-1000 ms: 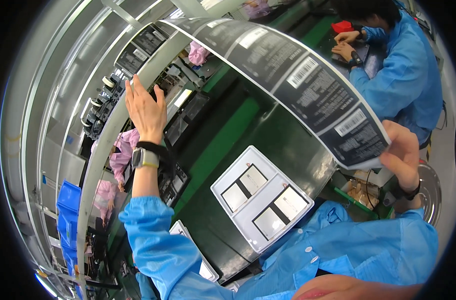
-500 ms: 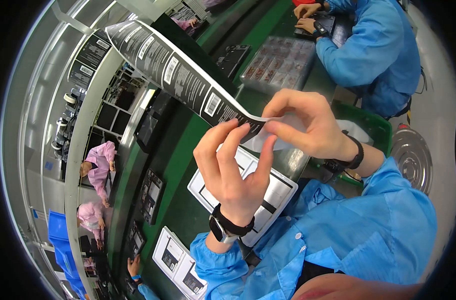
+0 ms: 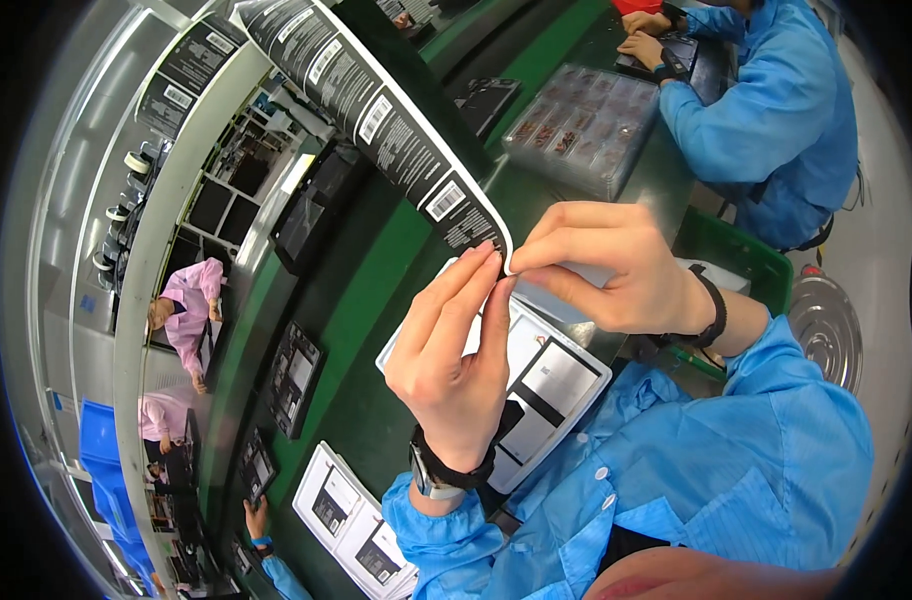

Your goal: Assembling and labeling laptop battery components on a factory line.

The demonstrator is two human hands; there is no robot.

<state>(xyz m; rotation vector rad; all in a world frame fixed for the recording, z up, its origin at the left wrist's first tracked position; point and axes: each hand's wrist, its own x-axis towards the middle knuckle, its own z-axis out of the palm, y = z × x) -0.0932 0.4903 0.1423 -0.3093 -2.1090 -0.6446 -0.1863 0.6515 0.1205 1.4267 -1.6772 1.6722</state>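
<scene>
A long black label strip (image 3: 376,110) with white barcode patches curves from the top of the view down to my hands. My left hand (image 3: 456,350) pinches its lower end with fingertips upright. My right hand (image 3: 606,265) grips the same end from the right, thumb and forefinger closed at the strip's corner. Under my hands a white tray (image 3: 576,400) lies on the green belt (image 3: 356,320), holding flat grey and black parts.
A second white tray (image 3: 351,520) lies nearer on the belt, dark trays (image 3: 291,375) further left. A clear blister tray (image 3: 586,125) sits at the back. A person in blue (image 3: 766,110) works at the top right; people in pink (image 3: 186,320) sit on the left.
My hands came together at the end of the strip: a second ago they were wide apart, holding it stretched. The view tilted down toward the tray and both hands came closer.
</scene>
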